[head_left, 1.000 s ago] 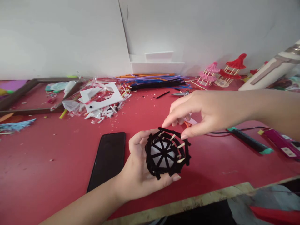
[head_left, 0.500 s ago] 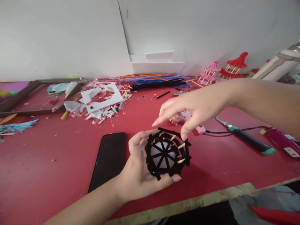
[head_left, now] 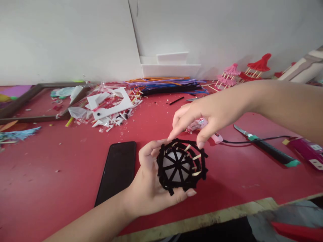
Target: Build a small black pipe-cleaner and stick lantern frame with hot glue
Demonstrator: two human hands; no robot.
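Note:
My left hand [head_left: 153, 188] is wrapped from the left and below around a small round model of black pipe cleaners [head_left: 178, 164]. Black spokes cross over its pale grey centre, and short wooden sticks [head_left: 196, 157] join the inner ring to the outer one. My left thumb lies along the near rim; some fingers are hidden behind the model. From the upper right my right hand [head_left: 199, 122] reaches over, its index fingertip and thumb set apart on the far rim, one at each end of a black strip. Its other fingers are curled.
A black phone [head_left: 116, 171] lies left of my hands on the red table [head_left: 75, 181]. To the right are a pink glue gun [head_left: 217, 138] with a cord and a green-black utility knife [head_left: 271, 149]. Foam scraps [head_left: 111, 109], a pipe-cleaner bundle [head_left: 171, 86] and red and pink models stand behind.
My right index fingertip has come down onto the model's far rim. The thumb stays at the rim, and the left hand keeps its hold. The view has shifted slightly.

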